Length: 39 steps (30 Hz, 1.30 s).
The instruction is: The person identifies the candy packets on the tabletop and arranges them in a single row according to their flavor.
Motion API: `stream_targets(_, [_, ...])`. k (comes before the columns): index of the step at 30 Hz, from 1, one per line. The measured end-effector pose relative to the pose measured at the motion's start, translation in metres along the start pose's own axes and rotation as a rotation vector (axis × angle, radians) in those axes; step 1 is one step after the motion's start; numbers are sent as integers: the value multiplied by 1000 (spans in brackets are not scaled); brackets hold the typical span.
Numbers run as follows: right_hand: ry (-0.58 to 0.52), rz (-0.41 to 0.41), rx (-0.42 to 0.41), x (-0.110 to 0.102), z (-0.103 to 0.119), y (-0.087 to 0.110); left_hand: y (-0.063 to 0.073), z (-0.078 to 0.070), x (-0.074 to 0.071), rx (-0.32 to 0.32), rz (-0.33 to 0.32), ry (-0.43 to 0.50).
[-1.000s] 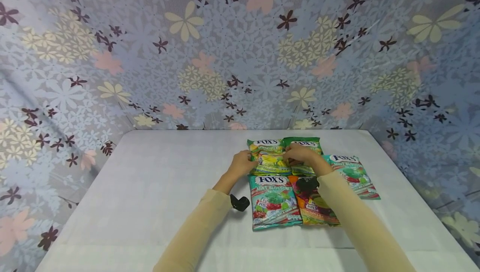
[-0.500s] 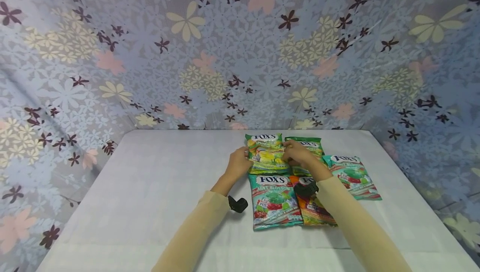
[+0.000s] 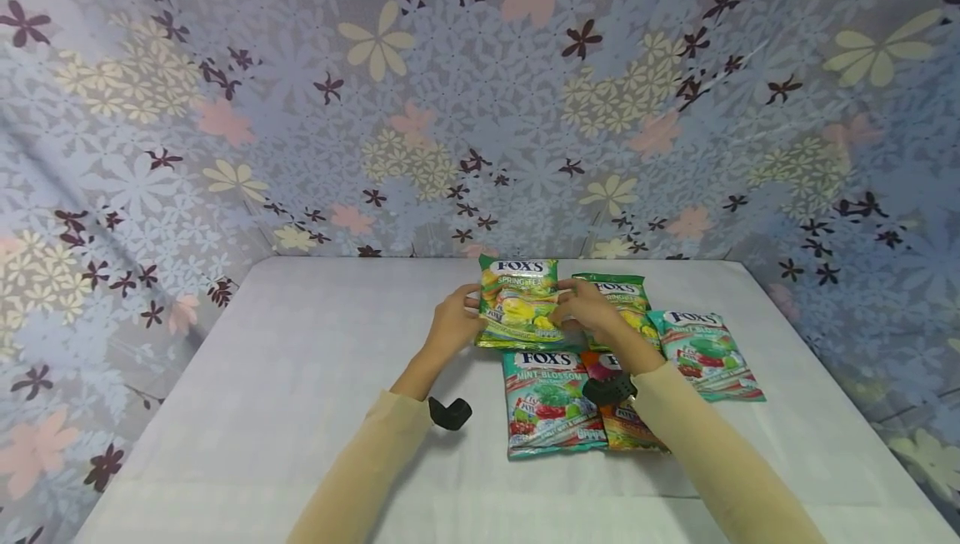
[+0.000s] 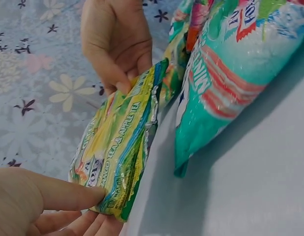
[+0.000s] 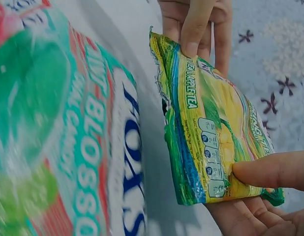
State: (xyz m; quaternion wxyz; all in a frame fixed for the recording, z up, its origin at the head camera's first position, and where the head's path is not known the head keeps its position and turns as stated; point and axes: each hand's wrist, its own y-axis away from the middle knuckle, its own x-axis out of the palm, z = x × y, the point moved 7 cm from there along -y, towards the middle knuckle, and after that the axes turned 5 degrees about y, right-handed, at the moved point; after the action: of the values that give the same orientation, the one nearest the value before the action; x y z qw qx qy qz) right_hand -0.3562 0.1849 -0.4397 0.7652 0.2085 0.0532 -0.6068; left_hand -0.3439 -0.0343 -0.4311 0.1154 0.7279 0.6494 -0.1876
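Both hands hold one green and yellow Fox's Spring Tea candy bag (image 3: 519, 301) by its sides, face up and tilted. My left hand (image 3: 453, 323) pinches its left edge, the thumb (image 4: 73, 195) on top and the fingers beneath. On the opposite edge, my right hand (image 3: 588, 311) pinches it the same way, its thumb (image 5: 270, 171) pressed on the printed face. In the left wrist view a gap of shadow shows between the bag and the white table. Beneath the right hand and forearm lies a second Spring Tea bag (image 3: 636, 298), partly covered.
A teal Mint Blossom bag (image 3: 551, 411) lies in front of the held bag. Beside it an orange bag (image 3: 630, 427) is partly hidden by the right wrist's black camera (image 3: 609, 390). Another Mint Blossom bag (image 3: 708, 356) lies at the right. Floral cloth (image 3: 420, 111) hangs behind the white table (image 3: 322, 361).
The Spring Tea bag, lying flat between the hands earlier, has been raised and shifted left, away from the second Spring Tea bag. Both hands have moved left with it; the other bags stay put.
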Motion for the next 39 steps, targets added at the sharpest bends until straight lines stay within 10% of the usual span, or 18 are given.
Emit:
stream_targets(13, [-40, 109, -48, 40, 13, 0, 20, 13, -37, -20, 11, 37])
stream_targets(39, [18, 78, -117, 152, 50, -41, 39, 59, -133, -197, -159, -32])
